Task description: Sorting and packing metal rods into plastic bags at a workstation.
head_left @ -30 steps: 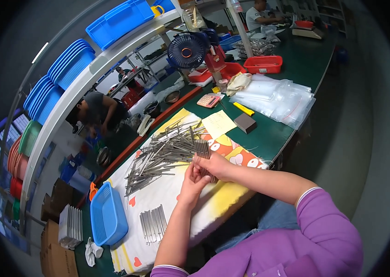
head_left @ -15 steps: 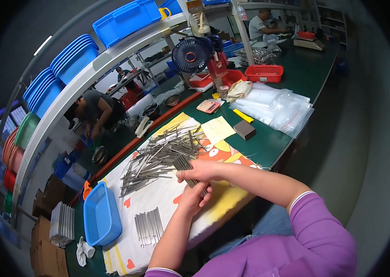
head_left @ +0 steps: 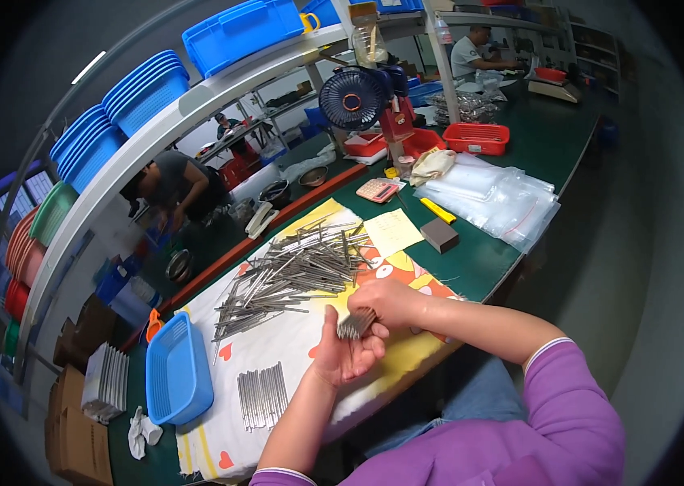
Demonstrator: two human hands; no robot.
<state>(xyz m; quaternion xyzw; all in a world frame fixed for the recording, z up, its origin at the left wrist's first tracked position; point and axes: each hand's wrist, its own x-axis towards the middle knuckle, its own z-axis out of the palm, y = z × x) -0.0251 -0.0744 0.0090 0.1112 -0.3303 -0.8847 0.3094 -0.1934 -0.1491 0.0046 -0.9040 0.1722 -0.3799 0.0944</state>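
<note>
My right hand (head_left: 389,303) is closed around a bundle of thin metal rods (head_left: 356,326), whose ends point down toward my other palm. Just below it, my left hand (head_left: 345,356) is turned palm up, thumb and fingers apart; the rod ends are at or just above the palm, and contact is hard to make out. Beyond my hands, a loose heap of metal rods (head_left: 293,271) lies criss-crossed on a patterned cloth (head_left: 310,389). Nearer and to the left, a row of rods (head_left: 262,397) rests side by side on the same cloth.
A blue plastic basket (head_left: 179,368) stands left of the cloth. To the right lie a dark block (head_left: 440,236), a yellow cutter (head_left: 437,211), a paper note (head_left: 393,232), a calculator (head_left: 378,190) and clear bags (head_left: 496,198). A fan (head_left: 352,99) hangs ahead. Other people sit or bend farther off.
The rod bundle has tipped so its ends face down toward my left palm. My left hand has let go and spread its fingers; my right hand keeps hold. The view has shifted slightly.
</note>
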